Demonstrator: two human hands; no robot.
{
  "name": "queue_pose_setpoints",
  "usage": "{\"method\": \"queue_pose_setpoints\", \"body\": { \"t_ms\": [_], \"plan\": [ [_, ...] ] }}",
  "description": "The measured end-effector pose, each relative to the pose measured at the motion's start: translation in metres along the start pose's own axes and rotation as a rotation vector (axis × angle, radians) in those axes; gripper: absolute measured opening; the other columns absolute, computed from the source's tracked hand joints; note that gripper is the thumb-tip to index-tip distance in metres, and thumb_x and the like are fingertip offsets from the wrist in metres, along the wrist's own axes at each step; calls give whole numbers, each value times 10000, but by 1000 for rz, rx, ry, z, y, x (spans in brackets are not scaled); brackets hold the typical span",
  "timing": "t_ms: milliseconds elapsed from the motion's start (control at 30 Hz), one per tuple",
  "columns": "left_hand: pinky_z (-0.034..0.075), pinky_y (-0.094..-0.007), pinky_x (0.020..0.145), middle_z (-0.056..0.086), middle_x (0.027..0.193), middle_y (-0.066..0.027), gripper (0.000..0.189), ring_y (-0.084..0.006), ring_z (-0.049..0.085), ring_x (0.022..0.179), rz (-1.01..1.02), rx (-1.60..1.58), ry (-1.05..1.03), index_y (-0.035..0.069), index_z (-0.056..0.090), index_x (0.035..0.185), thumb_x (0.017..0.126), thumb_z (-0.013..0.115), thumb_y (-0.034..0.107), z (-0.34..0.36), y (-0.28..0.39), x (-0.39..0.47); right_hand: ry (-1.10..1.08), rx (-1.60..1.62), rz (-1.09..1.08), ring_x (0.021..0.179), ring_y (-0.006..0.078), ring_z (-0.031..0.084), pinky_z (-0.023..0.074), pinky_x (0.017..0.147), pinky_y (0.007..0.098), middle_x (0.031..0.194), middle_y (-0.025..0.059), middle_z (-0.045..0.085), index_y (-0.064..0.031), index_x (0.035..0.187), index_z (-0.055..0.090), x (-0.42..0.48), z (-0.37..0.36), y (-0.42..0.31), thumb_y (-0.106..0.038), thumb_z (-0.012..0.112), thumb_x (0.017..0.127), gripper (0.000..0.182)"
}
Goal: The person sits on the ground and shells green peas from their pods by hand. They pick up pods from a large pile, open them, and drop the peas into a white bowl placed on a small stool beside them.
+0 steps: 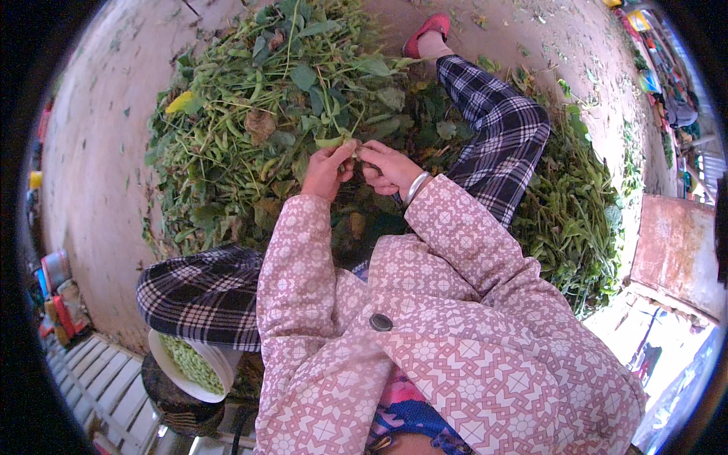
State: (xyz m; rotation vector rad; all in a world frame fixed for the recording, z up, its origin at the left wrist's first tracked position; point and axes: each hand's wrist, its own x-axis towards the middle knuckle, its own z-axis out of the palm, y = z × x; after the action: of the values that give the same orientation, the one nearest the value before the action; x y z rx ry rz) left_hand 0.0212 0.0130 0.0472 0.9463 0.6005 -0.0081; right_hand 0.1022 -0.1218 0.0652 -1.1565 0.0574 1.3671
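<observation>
My left hand (328,172) pinches a green bean pod (330,141) between thumb and fingers, above a heap of cut bean plants (222,142). Close against it, the fingertips of my right hand (392,169) meet at the pod's near end. A silver bangle (417,187) circles the right wrist. Something dark shows among the curled right fingers, too hidden to name. Many pods hang on the stems, mixed with green and dried leaves. By my left knee, a white tub (227,372) holds shelled green beans (193,364) and leans sideways.
My legs in plaid trousers (495,125) spread around the heap, one foot in a red shoe (427,34). More bean plants (574,227) lie at the right. A rusty metal panel (677,256) stands beyond them. White slats (108,381) lie at lower left near a dark round stand (170,392).
</observation>
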Motion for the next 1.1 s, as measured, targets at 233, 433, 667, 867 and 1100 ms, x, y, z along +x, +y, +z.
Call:
{"method": "queue_pose_setpoints", "body": {
  "t_ms": [233,433,667,867,1100],
  "plan": [
    [366,-212,471,560,793,-18,266,-74,486,619,108,227,222,42,602,950,857,479,259,8,-11,4,421,-801,-722,609,155,484,421,589,305,679,85,539,2,817,488,11,21,18,-189,556,807,203],
    [336,-199,424,531,776,-39,267,-76,451,586,11,-11,120,-9,550,1003,843,411,153,17,4,-6,301,-608,-668,481,127,436,363,442,279,628,60,507,-44,836,491,9,18,19,-190,540,820,155],
    [253,-188,367,479,729,-48,220,-74,345,487,-43,-254,-131,-29,523,920,799,386,93,-8,12,-4,175,120,-140,352,47,281,198,314,206,583,-12,464,-103,890,494,19,7,-7,-250,456,885,152],
    [247,-184,353,487,722,-59,201,-80,338,467,-130,-313,-197,-18,504,898,754,398,71,-15,10,-5,-29,67,-89,360,52,277,193,325,208,545,-35,412,-97,937,509,35,7,-11,-207,463,898,125],
    [240,-177,342,489,732,-63,208,-80,337,461,-111,-413,-180,-15,494,906,737,403,64,-16,10,-3,85,-26,-203,398,45,317,206,326,201,609,-19,448,-78,951,517,19,2,-12,-153,518,867,113]
  ]
}}
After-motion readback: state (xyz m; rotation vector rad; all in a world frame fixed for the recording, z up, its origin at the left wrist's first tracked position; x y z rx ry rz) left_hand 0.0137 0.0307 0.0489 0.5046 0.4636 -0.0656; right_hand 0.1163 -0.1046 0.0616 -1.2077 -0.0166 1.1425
